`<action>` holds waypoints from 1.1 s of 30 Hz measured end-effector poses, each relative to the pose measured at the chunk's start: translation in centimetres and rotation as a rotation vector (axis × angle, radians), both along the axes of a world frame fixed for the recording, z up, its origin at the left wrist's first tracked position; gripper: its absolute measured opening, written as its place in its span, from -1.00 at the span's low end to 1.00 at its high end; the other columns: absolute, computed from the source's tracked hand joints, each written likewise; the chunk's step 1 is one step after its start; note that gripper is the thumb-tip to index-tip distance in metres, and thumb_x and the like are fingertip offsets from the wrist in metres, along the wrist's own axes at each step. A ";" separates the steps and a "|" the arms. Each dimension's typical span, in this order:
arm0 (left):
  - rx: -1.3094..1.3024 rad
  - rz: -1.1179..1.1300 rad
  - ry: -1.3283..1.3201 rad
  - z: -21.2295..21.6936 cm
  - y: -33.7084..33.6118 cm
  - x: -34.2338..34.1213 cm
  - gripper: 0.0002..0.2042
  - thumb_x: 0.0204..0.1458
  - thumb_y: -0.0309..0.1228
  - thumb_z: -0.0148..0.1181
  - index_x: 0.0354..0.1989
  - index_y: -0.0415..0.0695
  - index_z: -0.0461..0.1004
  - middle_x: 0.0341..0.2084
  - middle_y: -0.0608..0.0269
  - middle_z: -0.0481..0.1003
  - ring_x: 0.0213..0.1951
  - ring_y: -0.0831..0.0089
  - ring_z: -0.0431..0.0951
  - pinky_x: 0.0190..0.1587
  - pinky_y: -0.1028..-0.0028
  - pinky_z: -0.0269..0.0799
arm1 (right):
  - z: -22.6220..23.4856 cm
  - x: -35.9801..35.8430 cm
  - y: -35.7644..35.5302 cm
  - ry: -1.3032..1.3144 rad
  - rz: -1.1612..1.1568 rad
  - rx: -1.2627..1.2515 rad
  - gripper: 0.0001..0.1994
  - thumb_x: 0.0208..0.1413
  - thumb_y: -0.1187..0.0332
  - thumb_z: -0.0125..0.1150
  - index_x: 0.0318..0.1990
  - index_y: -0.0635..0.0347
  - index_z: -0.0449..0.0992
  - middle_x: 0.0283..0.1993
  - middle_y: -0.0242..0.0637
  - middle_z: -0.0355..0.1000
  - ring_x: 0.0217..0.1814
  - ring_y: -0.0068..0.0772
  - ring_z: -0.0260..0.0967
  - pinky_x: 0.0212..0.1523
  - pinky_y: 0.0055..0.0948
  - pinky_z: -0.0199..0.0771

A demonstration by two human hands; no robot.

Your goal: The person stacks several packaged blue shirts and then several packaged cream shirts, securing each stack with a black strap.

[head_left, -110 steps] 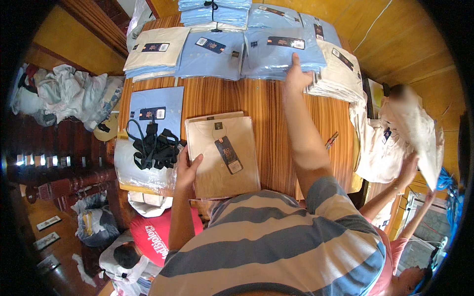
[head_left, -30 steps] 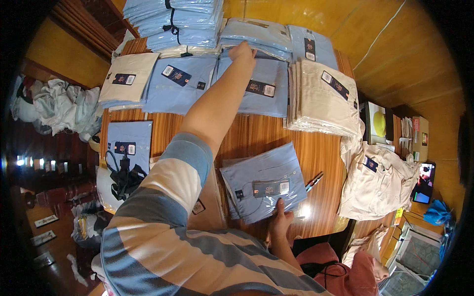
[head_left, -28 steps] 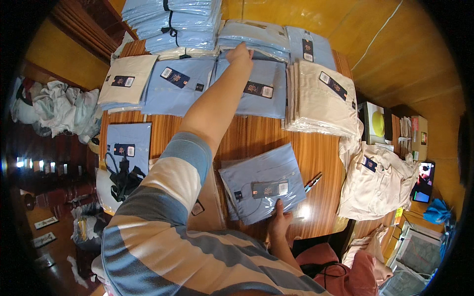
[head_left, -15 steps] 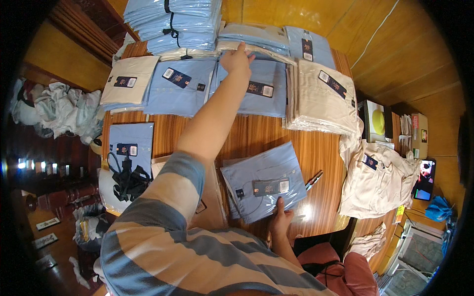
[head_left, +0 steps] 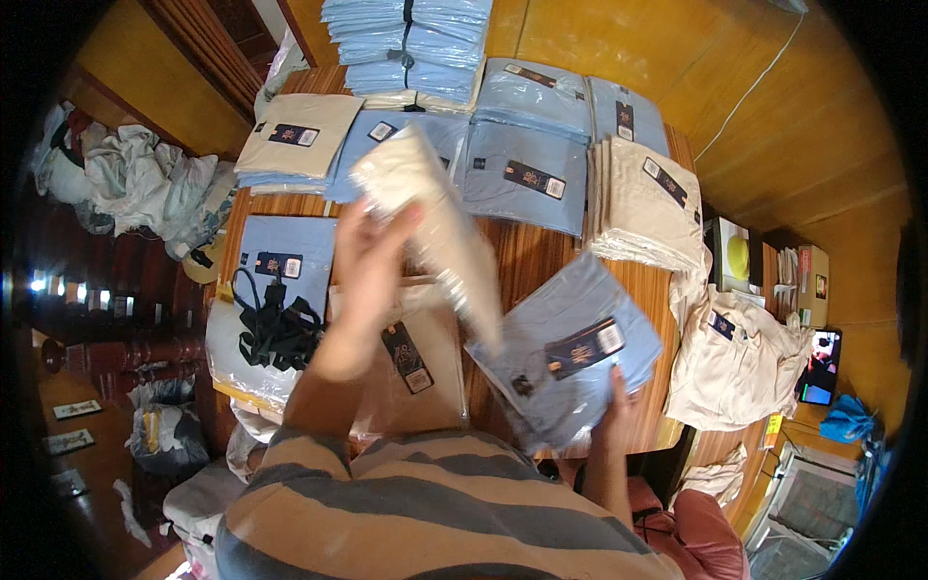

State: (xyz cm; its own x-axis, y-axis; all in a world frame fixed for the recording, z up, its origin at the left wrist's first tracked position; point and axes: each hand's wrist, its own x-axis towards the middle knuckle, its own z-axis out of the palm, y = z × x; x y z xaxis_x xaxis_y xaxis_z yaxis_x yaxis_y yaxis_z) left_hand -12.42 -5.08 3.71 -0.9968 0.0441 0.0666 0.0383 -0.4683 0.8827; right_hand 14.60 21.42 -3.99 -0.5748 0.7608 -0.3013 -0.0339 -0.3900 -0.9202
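Note:
A folded beige garment in a clear plastic bag (head_left: 435,217), blurred by motion, is tilted above the table in my left hand (head_left: 372,266). My fingers and thumb close around its left edge. With my right hand (head_left: 616,416) I grip the lower right side of a blue bagged shirt (head_left: 590,300) bearing a dark tag, its thumb on top. This blue shirt is tilted beside the beige one, and some blue layers show under its lower edge. Below my left wrist lies another beige bagged garment (head_left: 440,377) with a dark tag.
Piles of blue bagged shirts (head_left: 527,174) and beige ones (head_left: 643,213) line the table's far side, with a tied blue stack (head_left: 411,48) behind. Black straps (head_left: 275,319) lie at left. A loose beige shirt (head_left: 739,358) and a lit phone (head_left: 820,367) are at right.
My left hand has come back from the far piles and now holds the beige bagged garment. My right hand has moved slightly right, turning and tilting the blue shirt. The view has shifted.

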 end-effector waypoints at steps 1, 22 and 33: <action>-0.040 -0.018 0.012 1.4 -3.2 1.3 -0.68 0.14 -0.53 0.38 0.07 -0.24 0.57 -0.11 0.20 0.65 -0.14 0.49 0.64 -0.02 0.48 0.51 | 1.0 -0.2 1.8 -0.127 -0.006 0.059 -0.51 0.23 0.31 0.40 0.23 0.38 0.47 0.06 -0.16 0.57 0.00 -0.32 0.55 0.06 -0.29 0.56; -0.211 0.570 0.040 0.7 -34.8 26.9 -0.18 -0.22 -0.39 0.39 0.31 -0.41 0.27 0.09 -0.21 0.49 0.11 0.00 0.52 0.26 0.14 0.36 | -9.8 -54.9 12.2 0.202 0.162 -0.196 -0.58 0.32 0.18 0.35 0.13 0.32 0.45 0.06 -0.09 0.52 -0.03 -0.21 0.57 -0.18 -0.23 0.72; -0.258 0.376 0.029 4.4 -28.7 21.7 -0.42 -0.03 -0.35 0.38 0.20 -0.31 0.40 -0.05 0.04 0.54 -0.02 0.26 0.53 0.12 0.32 0.39 | -4.3 -14.8 -10.7 0.308 1.101 -0.036 -0.54 0.28 0.41 0.28 0.30 0.30 0.38 0.34 -0.12 0.41 0.29 -0.25 0.47 0.23 -0.15 0.52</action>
State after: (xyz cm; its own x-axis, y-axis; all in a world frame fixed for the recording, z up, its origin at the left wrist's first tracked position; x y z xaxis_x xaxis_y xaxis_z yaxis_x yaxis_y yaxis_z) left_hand 9.25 -33.78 8.12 -0.9446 -0.3016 0.1292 0.1900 -0.1817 0.9648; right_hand -0.22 10.71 -8.31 -0.9773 -0.2076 -0.0434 0.1202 -0.3738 -0.9197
